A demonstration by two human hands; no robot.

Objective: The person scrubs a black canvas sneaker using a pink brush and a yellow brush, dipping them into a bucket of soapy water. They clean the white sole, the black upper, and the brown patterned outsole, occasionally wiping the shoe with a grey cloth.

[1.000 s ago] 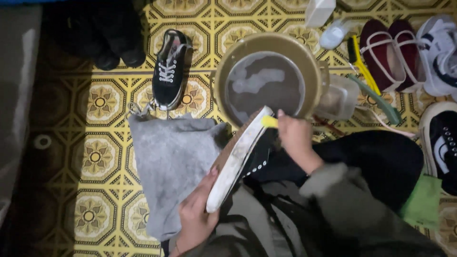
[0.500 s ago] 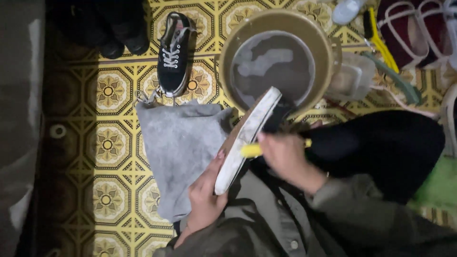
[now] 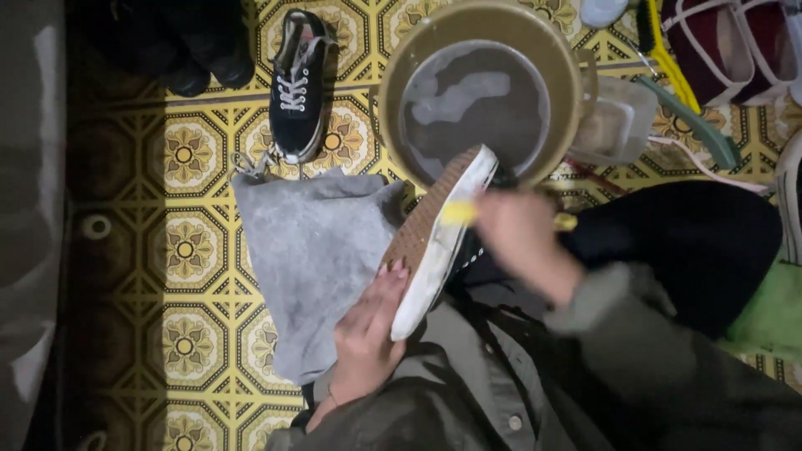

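Observation:
My left hand (image 3: pixel 368 334) grips the heel end of a black sneaker with a white rim and brown sole (image 3: pixel 434 230), held sole-up and tilted toward the basin. My right hand (image 3: pixel 522 238), blurred, holds a yellow brush (image 3: pixel 459 212) against the white edge of that sole. A grey cloth (image 3: pixel 313 259) lies over my lap and the floor under the sneaker. A round tan basin (image 3: pixel 393 83) of soapy water sits just beyond the shoe's toe.
A matching black sneaker (image 3: pixel 296 83) stands on the yellow patterned tile floor (image 3: pixel 184 242). Dark boots (image 3: pixel 196 50) are at the top left. A clear plastic cup (image 3: pixel 614 125), a yellow brush (image 3: pixel 660 50) and maroon shoes (image 3: pixel 718 46) lie to the right.
My right hand has slid the yellow brush back and forth along the white edge of the sole. The view has shifted slightly; the left hand keeps its grip.

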